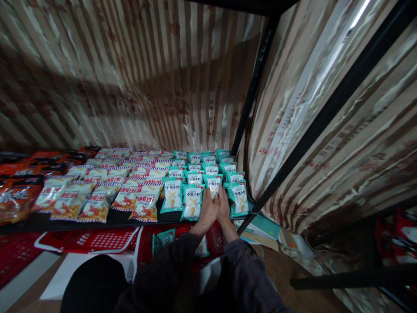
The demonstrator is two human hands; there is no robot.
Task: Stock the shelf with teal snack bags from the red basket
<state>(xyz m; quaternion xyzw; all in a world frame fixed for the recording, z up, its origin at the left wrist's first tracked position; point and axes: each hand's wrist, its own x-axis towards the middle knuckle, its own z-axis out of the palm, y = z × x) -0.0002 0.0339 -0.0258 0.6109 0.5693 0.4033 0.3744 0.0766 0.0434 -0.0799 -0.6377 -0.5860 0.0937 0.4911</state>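
Both hands hold one teal-and-white snack bag between them at the front of the shelf. My left hand presses on its lower left side, with the fingers closed. On the lower right side lies my right hand, also closed against the bag. Just left stands another teal snack bag of the same print, and to the right is one more teal bag. Rows of matching bags stretch back behind them. The lower part of the held bag is hidden by my fingers.
Left of the teal rows lie white-and-red snack bags, then orange bags. Below the black shelf edge are red baskets, one containing teal bags. A black post slants at the right, before striped wrapping sheets.
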